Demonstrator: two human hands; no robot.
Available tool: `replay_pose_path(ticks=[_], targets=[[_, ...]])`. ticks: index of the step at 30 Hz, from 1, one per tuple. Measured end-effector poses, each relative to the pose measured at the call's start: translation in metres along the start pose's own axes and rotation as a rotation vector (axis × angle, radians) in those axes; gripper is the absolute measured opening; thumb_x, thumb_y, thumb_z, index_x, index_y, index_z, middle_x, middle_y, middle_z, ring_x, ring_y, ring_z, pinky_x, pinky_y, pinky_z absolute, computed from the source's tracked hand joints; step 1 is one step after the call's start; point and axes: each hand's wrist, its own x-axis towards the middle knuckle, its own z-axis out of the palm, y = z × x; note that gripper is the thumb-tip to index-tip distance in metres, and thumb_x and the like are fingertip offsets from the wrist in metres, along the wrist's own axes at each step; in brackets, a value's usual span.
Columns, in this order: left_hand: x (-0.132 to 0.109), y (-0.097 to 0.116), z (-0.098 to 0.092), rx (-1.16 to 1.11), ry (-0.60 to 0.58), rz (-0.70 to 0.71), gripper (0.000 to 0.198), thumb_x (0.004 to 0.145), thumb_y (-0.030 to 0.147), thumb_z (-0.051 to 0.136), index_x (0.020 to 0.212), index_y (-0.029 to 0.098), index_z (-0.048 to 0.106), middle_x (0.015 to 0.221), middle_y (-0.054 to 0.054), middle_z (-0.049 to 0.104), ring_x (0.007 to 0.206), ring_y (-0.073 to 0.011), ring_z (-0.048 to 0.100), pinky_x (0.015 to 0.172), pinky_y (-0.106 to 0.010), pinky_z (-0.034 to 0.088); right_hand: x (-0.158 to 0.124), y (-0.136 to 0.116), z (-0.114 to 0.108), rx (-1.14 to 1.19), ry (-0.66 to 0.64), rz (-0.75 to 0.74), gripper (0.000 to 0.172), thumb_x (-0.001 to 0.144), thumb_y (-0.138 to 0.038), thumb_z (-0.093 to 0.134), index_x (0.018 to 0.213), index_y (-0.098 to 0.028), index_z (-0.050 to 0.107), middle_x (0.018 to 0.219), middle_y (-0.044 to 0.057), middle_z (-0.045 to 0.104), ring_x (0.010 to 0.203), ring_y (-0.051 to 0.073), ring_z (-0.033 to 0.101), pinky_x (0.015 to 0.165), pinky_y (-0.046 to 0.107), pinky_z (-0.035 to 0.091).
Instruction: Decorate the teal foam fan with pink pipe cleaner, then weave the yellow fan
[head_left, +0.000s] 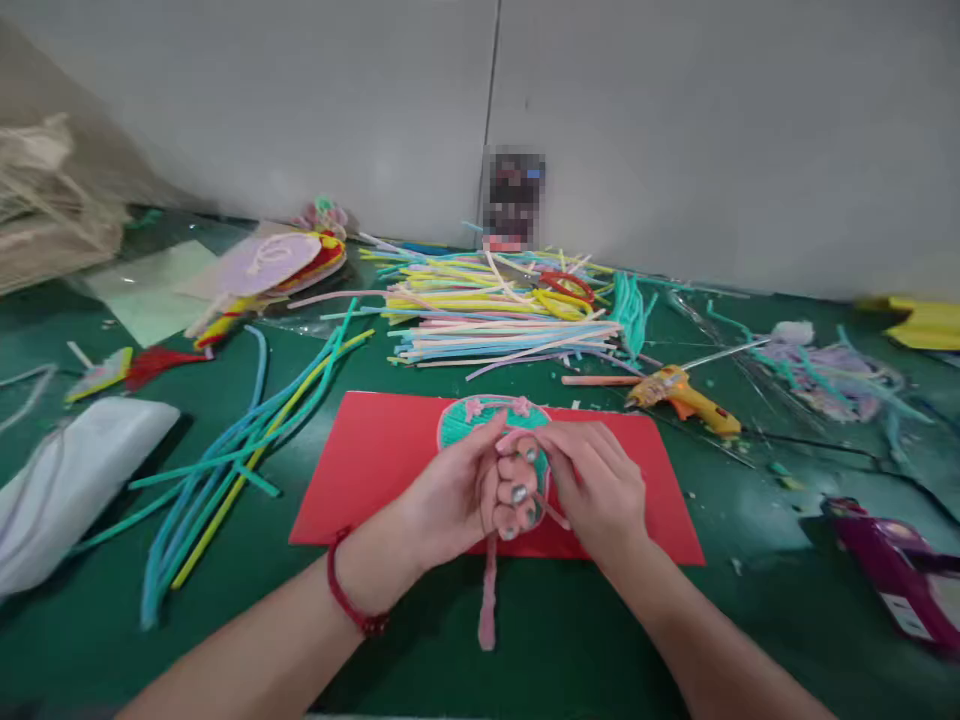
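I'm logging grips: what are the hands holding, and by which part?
A round teal fan: the left hand grips its lower edge, above the pink handle; the right hand pinches pink trim at its right edge.

Green table (570, 640), crowded from edge to edge.
A red sheet (367, 470) lay front and centre, a pink pipe cleaner (488, 600) trailing off it onto the green; behind sat a pastel pipe-cleaner heap (487, 310), loose blue and yellow strands (225, 470) left, a yellow glue gun (679, 392) right.

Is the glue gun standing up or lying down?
Lying down: the glue gun lies flat on the table, nozzle pointing left toward the pipe cleaners.
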Motion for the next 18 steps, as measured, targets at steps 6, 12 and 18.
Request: replay_pose_path(ticks=[6,12,18], targets=[[-0.0039,-0.0047,0.0014,0.115,0.059,0.128,0.012,0.086,0.019,0.056,0.079,0.01,0.057,0.054,0.003,0.053,0.042,-0.0044,0.052,0.043,-0.011,0.045,0.0015,-0.0005,0.0008,0.023,0.02,0.035,0.018,0.084,-0.003,0.052,0.092,-0.017,0.059,0.081,0.007,0.068,0.076,0.017,0.061,0.068,0.03,0.052],[0.0003,-0.0093,0.0044,-0.006,0.052,0.204,0.019,0.09,0.021,0.051,0.076,0.01,0.056,0.047,0.008,0.04,0.036,-0.0025,0.041,0.039,-0.012,0.039,0.001,-0.0021,0.0011,0.011,0.037,0.059,0.018,0.085,-0.004,0.052,0.092,-0.018,0.059,0.082,0.006,0.068,0.077,0.016,0.062,0.07,0.03,0.052],[0.0019,-0.009,0.0072,0.025,0.092,0.214,0.026,0.093,0.024,0.045,0.07,0.012,0.053,0.05,0.005,0.043,0.038,-0.0039,0.043,0.04,-0.014,0.04,0.0005,-0.0035,0.0041,0.004,0.043,0.046,0.019,0.085,-0.004,0.051,0.095,-0.018,0.059,0.084,0.008,0.068,0.079,0.017,0.063,0.07,0.031,0.053]])
